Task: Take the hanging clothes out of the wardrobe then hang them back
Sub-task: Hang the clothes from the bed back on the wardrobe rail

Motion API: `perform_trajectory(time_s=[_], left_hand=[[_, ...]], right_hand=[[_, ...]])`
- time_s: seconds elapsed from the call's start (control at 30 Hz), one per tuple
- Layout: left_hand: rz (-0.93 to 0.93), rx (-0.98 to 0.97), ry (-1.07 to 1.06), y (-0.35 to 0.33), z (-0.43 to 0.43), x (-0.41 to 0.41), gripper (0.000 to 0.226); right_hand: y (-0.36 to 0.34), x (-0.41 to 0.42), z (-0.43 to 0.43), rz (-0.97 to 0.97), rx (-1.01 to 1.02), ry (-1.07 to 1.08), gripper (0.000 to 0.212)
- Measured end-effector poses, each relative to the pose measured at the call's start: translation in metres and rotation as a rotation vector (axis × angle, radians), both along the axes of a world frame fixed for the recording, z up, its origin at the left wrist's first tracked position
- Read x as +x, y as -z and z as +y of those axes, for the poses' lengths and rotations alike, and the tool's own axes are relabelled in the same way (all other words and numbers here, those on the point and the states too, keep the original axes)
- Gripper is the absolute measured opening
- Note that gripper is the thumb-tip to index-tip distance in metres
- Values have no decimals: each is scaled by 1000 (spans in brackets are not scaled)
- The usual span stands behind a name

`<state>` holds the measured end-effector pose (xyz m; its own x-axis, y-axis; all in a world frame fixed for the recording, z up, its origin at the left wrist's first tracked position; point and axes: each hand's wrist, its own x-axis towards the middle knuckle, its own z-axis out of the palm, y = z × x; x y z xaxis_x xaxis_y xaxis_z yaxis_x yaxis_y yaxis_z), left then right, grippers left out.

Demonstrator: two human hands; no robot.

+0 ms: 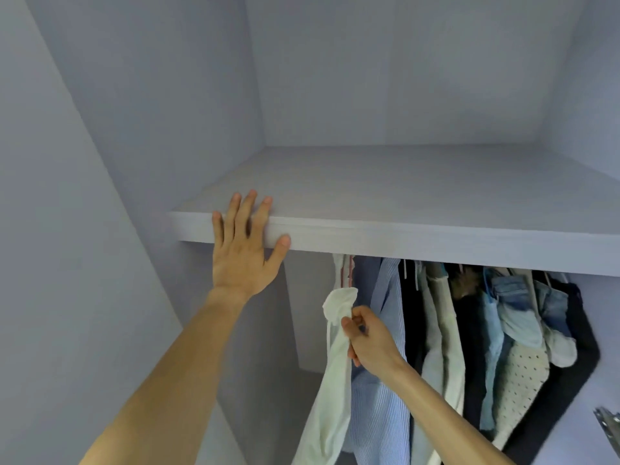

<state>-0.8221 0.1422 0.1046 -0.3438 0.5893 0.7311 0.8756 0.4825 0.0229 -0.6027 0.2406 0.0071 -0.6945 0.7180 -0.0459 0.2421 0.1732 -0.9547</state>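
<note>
A white garment [330, 364] hangs at the left end of a row of clothes under the wardrobe shelf [402, 203]. My right hand [367, 333] pinches its shoulder part, fingers curled round the fabric. My left hand [245, 246] rests flat on the shelf's front edge, fingers straight on top and thumb against the edge. Behind the white garment hang a blue striped shirt [382, 380], dark and cream pieces, and denim items [523, 307]. The rail and hanger hooks are mostly hidden behind the shelf edge.
The wardrobe's left side wall [100, 229] stands close beside my left arm. Under the shelf, left of the clothes, lies open space. A metal hinge [607, 427] shows at the lower right edge.
</note>
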Motion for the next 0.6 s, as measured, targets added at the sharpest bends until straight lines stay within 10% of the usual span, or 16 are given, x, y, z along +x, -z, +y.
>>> perform_trajectory(time_s=[0.6], left_hand=[[97,189,-6,11,15,-13,68]], right_hand=[[34,-57,69,-61,23,147,16]])
